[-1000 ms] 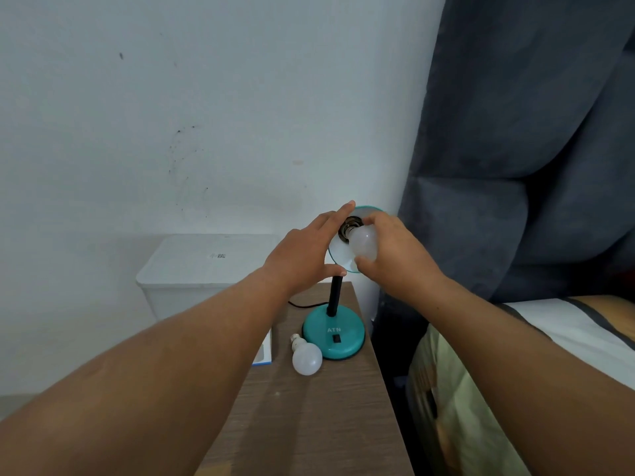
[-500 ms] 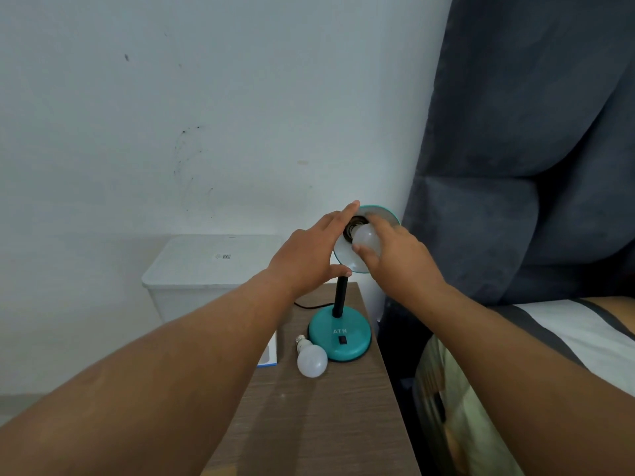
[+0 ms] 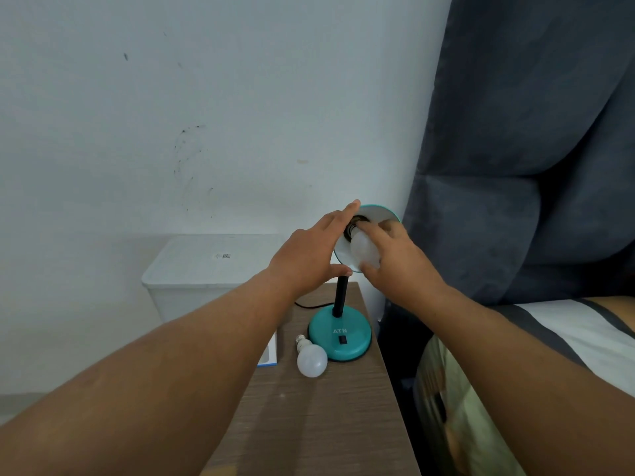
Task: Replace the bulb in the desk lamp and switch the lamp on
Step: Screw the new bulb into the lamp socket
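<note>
Two hands at lamp shade (image 3: pixel 385 213), right hand (image 3: pixel 395 255) pinching bulb (image 3: pixel 365 250), left hand (image 3: pixel 309 255) spread on rim

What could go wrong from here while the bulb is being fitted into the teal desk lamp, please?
The frosted white bulb in the right hand meets the socket at an angle, so it might cross-thread. The loose white bulb lies on the brown wooden table beside the round teal lamp base; a nudge could roll it off.

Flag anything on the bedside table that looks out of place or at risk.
A loose bulb lies on its side on the table, beside the lamp base. It is round and unsecured, so it might roll. Nothing else looks spilled or damaged.
</note>
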